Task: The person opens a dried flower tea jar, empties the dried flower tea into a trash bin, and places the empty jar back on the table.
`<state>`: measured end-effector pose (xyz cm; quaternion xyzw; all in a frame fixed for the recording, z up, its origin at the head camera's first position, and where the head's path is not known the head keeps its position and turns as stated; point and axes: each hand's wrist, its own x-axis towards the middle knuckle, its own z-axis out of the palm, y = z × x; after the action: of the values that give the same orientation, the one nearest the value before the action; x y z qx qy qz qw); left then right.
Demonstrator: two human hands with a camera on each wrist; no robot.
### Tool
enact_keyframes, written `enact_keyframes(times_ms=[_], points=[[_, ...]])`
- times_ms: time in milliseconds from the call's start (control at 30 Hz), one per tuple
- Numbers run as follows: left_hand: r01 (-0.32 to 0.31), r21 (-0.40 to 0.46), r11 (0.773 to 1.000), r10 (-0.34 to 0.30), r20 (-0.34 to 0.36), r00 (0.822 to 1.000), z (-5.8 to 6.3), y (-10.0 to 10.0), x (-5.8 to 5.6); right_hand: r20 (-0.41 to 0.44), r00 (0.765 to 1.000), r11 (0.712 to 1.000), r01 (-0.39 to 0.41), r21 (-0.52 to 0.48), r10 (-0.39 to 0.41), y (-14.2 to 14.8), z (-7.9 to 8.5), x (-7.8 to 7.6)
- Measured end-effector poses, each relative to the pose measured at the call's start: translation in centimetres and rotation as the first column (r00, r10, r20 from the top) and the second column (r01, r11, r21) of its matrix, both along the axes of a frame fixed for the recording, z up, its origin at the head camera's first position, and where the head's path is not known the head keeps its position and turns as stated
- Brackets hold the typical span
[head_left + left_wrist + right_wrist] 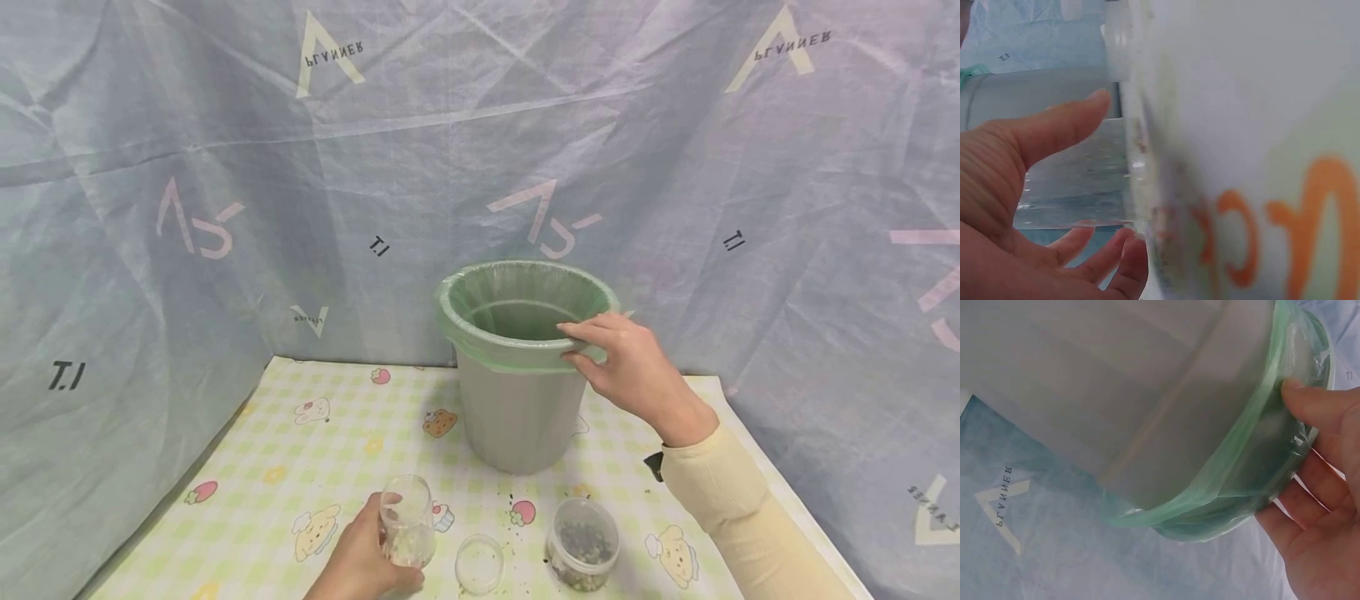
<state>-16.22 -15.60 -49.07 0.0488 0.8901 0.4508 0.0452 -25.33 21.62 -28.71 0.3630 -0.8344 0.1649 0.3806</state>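
A grey trash can (517, 417) stands upright near the back of the table, lined with a green plastic bag (1241, 444) folded over its rim. My right hand (637, 367) grips the rim on its right side, thumb outside and fingers over the edge. Low in the head view, my left hand (367, 546) holds a clear cup-shaped container (408, 525) standing on the tablecloth. In the left wrist view the thumb and curled fingers lie round the container (1079, 178). Whether it holds anything is hard to tell.
A round clear lid (480, 565) lies right of the left hand. Beside it stands a clear jar (583, 546) with dark and pale granules. Small crumbs dot the checked tablecloth (360, 467). Grey-blue cloth (360, 183) hangs behind and at both sides.
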Motion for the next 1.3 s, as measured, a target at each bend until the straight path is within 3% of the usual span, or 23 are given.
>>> enact_keyframes(times_ms=[100, 233, 400, 533, 667, 800, 867, 933, 1133, 1300], points=[[-0.037, -0.03, 0.999, 0.036, -0.027, 0.999, 0.8, 0.0, 0.5, 0.0, 1.0, 1.0, -0.009, 0.009, 0.009, 0.1, -0.1, 0.2], [-0.09, -0.06, 0.994, 0.087, -0.061, 0.994, 2.9, 0.3, 1.8, -0.012, 1.0, 1.0, -0.022, 0.019, 0.022, 0.2, -0.4, 0.4], [-0.112, -0.053, 0.992, 0.102, -0.17, 0.98, 5.6, 0.6, 3.3, -0.026, 0.999, 0.999, -0.032, 0.032, 0.033, 0.2, -0.4, 0.8], [-0.114, -0.034, 0.993, 0.101, -0.263, 0.96, 7.0, 1.2, 4.5, -0.042, 0.999, 0.999, -0.032, 0.037, 0.033, 0.3, -0.5, 1.1], [-0.136, -0.023, 0.99, 0.119, -0.365, 0.924, 8.0, 2.2, 5.4, -0.051, 0.998, 0.999, -0.028, 0.042, 0.031, 0.4, -0.8, 1.3], [-0.135, 0.01, 0.991, 0.123, -0.488, 0.864, 8.6, 3.5, 5.7, -0.052, 0.998, 0.999, -0.028, 0.039, 0.03, 0.6, -0.8, 1.8], [-0.108, 0.036, 0.993, 0.111, -0.511, 0.852, 8.8, 4.1, 5.7, -0.051, 0.998, 0.999, -0.037, 0.03, 0.038, 0.7, -0.8, 2.0], [-0.07, 0.066, 0.995, 0.094, -0.51, 0.855, 8.9, 4.7, 5.7, -0.053, 0.998, 0.999, -0.042, 0.019, 0.043, 0.7, -0.8, 2.3], [0.013, 0.128, 0.992, 0.044, -0.432, 0.901, 9.1, 6.3, 5.4, -0.045, 0.999, 1.0, -0.03, -0.007, 0.03, 1.1, -0.8, 3.4], [0.069, 0.12, 0.99, -0.02, -0.369, 0.929, 9.4, 7.3, 4.9, -0.018, 1.0, 1.0, 0.014, -0.005, -0.014, 1.6, -0.7, 4.3]])
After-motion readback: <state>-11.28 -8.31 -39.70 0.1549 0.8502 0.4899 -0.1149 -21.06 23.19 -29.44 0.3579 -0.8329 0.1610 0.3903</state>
